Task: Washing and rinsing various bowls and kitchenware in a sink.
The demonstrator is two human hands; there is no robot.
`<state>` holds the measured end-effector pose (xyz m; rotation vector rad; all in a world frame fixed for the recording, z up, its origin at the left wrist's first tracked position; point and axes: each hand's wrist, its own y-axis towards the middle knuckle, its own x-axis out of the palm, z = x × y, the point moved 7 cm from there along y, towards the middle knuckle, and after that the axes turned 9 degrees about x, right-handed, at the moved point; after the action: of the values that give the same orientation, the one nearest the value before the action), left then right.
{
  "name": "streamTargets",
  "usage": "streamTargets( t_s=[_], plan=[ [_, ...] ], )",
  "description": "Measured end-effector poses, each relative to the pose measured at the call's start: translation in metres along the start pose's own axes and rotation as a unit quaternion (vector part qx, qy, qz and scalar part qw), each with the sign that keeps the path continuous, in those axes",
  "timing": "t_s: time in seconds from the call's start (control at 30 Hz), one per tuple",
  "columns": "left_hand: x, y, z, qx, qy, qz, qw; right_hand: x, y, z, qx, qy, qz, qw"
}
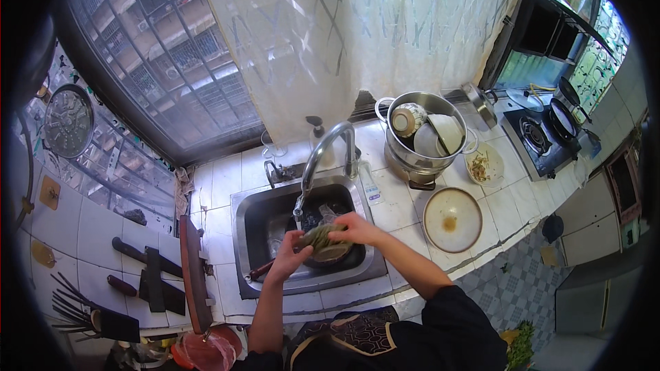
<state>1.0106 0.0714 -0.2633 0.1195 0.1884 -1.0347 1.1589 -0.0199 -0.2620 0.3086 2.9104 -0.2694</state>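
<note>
Both my hands are over the stainless-steel sink, below the curved faucet. My left hand grips the near left edge of a green, ribbed item; whether it is a bowl or a cloth, I cannot tell. On its right side my right hand grips it too. A thin stream of water seems to fall from the spout just behind it. Under the green item shows a brownish bowl rim. A dark pan lies in the sink, partly hidden, its brown handle pointing left.
Right of the sink stand a large steel pot of bowls, a round plate and a bowl of food scraps. A gas stove is farther right. Knives hang at the left beside a wooden board.
</note>
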Motion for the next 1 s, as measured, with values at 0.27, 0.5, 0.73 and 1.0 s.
streamTargets(
  t_s=[0.27, 0.5, 0.73, 1.0],
  plan=[
    [-0.005, -0.021, 0.006, -0.021, -0.091, 0.013, 0.996, -0.207, -0.091, -0.084, -0.051, 0.321, 0.375, 0.868],
    [0.002, -0.034, -0.015, -0.066, -0.13, 0.041, 0.989, -0.311, -0.08, -0.04, -0.095, 0.343, 0.492, 0.795],
    [-0.008, -0.042, -0.024, -0.096, -0.11, 0.06, 0.987, -0.322, -0.047, 0.021, 0.004, 0.331, 0.506, 0.796],
    [-0.004, -0.038, -0.049, -0.117, -0.115, 0.052, 0.985, -0.321, -0.051, -0.002, 0.02, -0.165, 0.685, 0.71]
  ],
)
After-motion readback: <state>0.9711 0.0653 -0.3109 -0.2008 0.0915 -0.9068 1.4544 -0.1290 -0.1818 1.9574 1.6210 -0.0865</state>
